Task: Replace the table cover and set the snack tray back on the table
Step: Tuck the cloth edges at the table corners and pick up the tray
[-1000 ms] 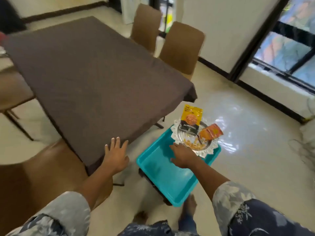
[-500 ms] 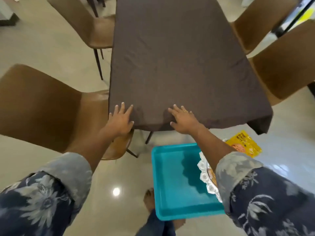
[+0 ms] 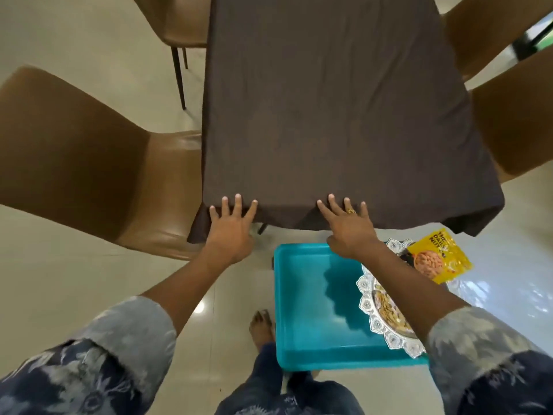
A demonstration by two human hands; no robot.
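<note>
Both of your grips are flat and unclenched right now, fingers straight and fanned out, holding nothing. Your left grip [image 3: 230, 232] presses the dark brown fabric table cover [image 3: 329, 115] by the near left corner. Your right grip [image 3: 350, 232] presses it further along the same near edge, well apart from the left. Makes sense to me: palms down at the edge pin the cloth to the surface and let you smooth the overhang so it drapes evenly. The cover looks spread over the whole surface with only faint creases, so I'd say that half of the job is nearly done.

The teal rectangular plastic snack tray [image 3: 311, 310] isn't on the surface yet. It sits lower down, just below your right grip and on your side of it. I can't tell what it's resting on. A silver scalloped plate of nuts [image 3: 363, 292] sits at the tray's right side under your right forearm, with a yellow nut pouch [image 3: 437, 256] leaning beyond it. Parked that close, it's probably an easy two-grip lift next. Keep it level so the pouch doesn't slide.
</note>
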